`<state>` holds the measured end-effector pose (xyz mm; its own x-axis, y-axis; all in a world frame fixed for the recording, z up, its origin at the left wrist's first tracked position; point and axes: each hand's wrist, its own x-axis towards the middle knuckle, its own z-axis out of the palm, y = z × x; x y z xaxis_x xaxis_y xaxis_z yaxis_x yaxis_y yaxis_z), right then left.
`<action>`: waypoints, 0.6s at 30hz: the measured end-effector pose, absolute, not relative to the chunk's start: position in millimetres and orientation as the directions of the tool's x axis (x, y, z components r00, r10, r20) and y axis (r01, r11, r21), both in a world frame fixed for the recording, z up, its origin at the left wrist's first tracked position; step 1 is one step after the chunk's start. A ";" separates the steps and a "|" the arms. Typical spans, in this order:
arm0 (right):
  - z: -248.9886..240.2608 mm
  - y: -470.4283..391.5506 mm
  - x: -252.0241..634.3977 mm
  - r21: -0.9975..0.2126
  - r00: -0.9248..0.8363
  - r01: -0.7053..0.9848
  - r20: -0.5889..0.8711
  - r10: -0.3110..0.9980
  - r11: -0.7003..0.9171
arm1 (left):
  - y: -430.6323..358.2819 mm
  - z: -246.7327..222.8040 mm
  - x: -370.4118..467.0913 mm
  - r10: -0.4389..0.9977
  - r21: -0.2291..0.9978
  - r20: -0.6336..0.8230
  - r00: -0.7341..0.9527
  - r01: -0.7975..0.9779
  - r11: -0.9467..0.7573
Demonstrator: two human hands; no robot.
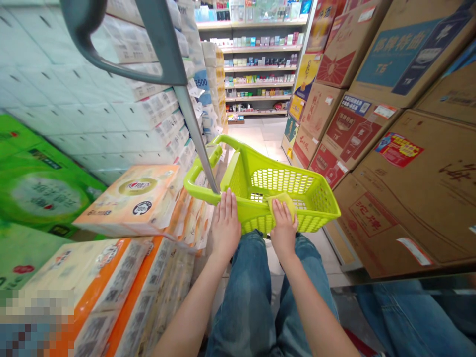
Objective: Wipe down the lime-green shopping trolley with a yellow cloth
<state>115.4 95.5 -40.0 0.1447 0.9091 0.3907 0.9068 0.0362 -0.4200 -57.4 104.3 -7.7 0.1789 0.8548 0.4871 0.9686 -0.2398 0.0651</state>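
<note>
A lime-green shopping basket (pixel 282 171) with perforated walls stands in front of my knees, with a long grey pull handle (pixel 197 134) rising from its left end. My left hand (pixel 226 218) lies with stretched fingers on the near rim, close to the foot of that handle. Over the near side wall, my right hand (pixel 283 225) presses a yellow cloth (pixel 285 200), its fingers bent over the rim. Part of the cloth is hidden beneath those fingers. Through the basket's grid floor, the ground shows.
Stacked tissue packs (pixel 139 198) line the left side, near my left arm. Cardboard cartons (pixel 405 193) are piled high on the right. Behind the basket, a tiled aisle (pixel 260 130) leads to shelves of small goods (pixel 260 69).
</note>
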 end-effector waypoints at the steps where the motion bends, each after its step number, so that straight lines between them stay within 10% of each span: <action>1: -32.4 97.6 100.9 -0.433 0.107 0.899 0.374 0.921 0.071 | 104.5 -8.3 -57.7 0.855 0.059 0.486 0.183 0.969 -0.240; 9: -7.3 102.4 53.8 -0.408 -0.126 0.869 0.364 0.923 0.279 | 103.6 -9.3 -58.4 0.856 0.021 0.483 0.185 0.975 -0.222; 18: -57.7 83.4 162.8 -0.352 0.135 0.936 0.400 0.907 0.015 | 103.5 -7.8 -56.8 0.854 0.046 0.484 0.191 0.969 -0.244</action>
